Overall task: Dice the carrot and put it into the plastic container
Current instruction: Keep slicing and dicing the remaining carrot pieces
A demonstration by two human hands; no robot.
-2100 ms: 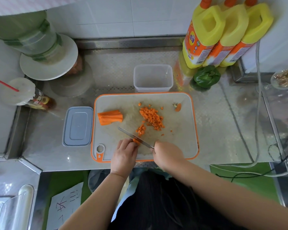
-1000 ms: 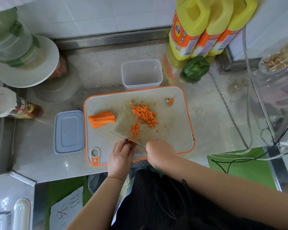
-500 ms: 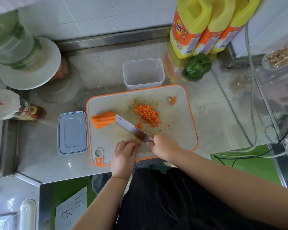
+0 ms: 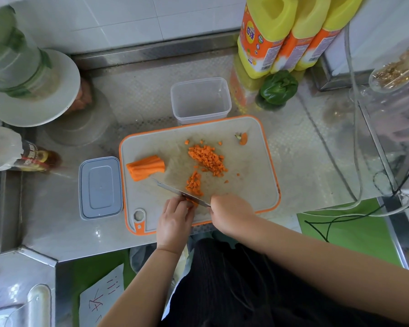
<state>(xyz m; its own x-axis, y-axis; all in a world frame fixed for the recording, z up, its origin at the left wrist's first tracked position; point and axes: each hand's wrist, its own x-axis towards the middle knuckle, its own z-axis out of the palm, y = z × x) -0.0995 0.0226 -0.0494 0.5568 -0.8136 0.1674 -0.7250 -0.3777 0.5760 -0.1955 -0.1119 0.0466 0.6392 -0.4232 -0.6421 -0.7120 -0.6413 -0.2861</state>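
The right hand is gripping the handle of a knife, fingers curled round it, with the blade lying edge-down across the near part of the cutting board. The left hand is holding down a small bunch of carrot strips just under the blade, its fingertips curled onto them (only a sliver of orange is showing past the knuckles).

Diced carrot is sitting in a loose heap at mid-board, and a smaller heap is lying just beyond the blade. An uncut stack of carrot slabs is resting at the board's left side, apart from both heaps. A carrot end piece is lying near the far right corner.

The plastic container is standing beyond the board's far edge, no carrot in it. Its lid is lying flat to the left of the board. A green pepper is sitting by the yellow bottles at the back right.
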